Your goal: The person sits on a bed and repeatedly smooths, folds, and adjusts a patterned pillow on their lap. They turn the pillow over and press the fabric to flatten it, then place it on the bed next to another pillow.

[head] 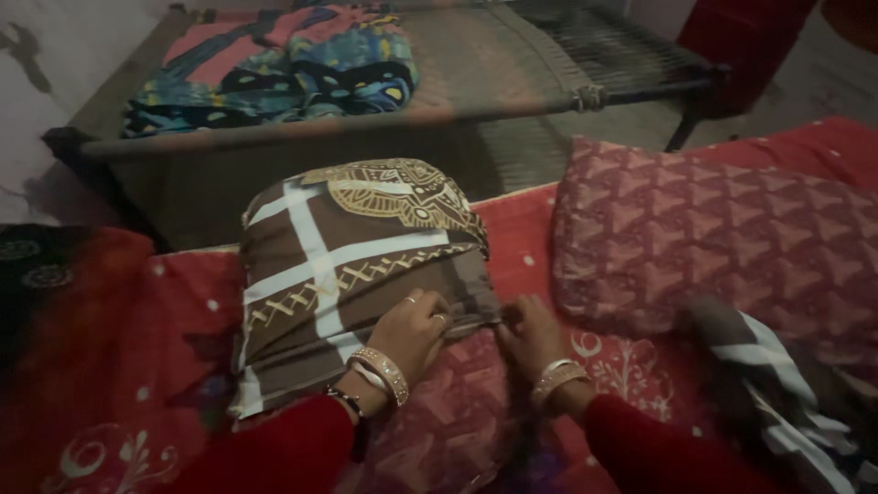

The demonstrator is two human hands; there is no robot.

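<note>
The bed (183,320), spread with a red patterned sheet, fills the lower half of the view. Behind it, from ten to two o'clock, stands a woven cot (512,64) with a folded blue and pink quilt (274,64) lying at its eleven o'clock end. At three o'clock on the bed lies a maroon pillow (713,238) with a pale zigzag print, and at five o'clock a grey and white striped cloth (777,393) is bunched at the edge (blurred, so its shape is hard to tell).

Just left of centre sits the brown pillow (347,265), in a brown cover with white bands and a gold medallion at its twelve o'clock end. It looks soft and light, plump enough to hold its shape but sure to sag if lifted by one corner. The cover seems smooth cotton, likely to slide over the filling, so the best hold is a pinch on the hem at the open end, where the cloth is doubled.

The left hand (412,334), ringed and bangled, presses fingers-curled on the pillow's six o'clock edge, gripping the cover's fabric. The right hand (530,338) lies just beside it at the same edge, its fingers tucked into the folds and seemingly closed on the cloth, though the dim light hides the fingertips.
</note>
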